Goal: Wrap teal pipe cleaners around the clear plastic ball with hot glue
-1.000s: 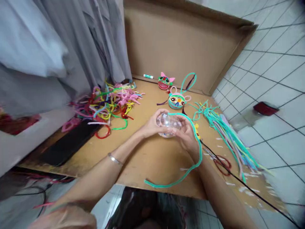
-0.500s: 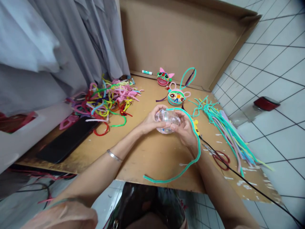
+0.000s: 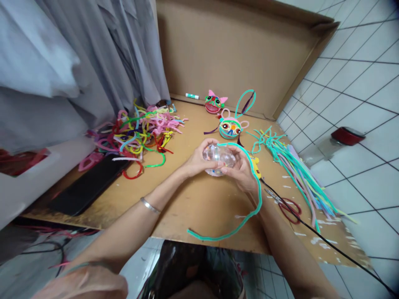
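Left hand [image 3: 197,160] and right hand [image 3: 241,170] both gripping clear plastic ball [image 3: 218,156], teal pipe cleaner [image 3: 253,199] laid over ball, trailing past right wrist onto cardboard table [image 3: 193,203]

Both hands cupped around a clear plastic ball [image 3: 219,159] just above the cardboard desk [image 3: 193,203]: left hand [image 3: 197,159] on one side, right hand [image 3: 240,171] on the other, fingers curled against it. A teal pipe cleaner [image 3: 249,182] arching over the ball's top, down past the right wrist and curling along the desk's near edge. Beyond the hands, two pipe-cleaner animal faces [image 3: 230,126]. Off to the left, a tangled heap of coloured pipe cleaners [image 3: 140,133]; to the right, a loose bundle of straight teal ones [image 3: 296,170], red-handled scissors [image 3: 288,206] and a black cable [image 3: 327,243].
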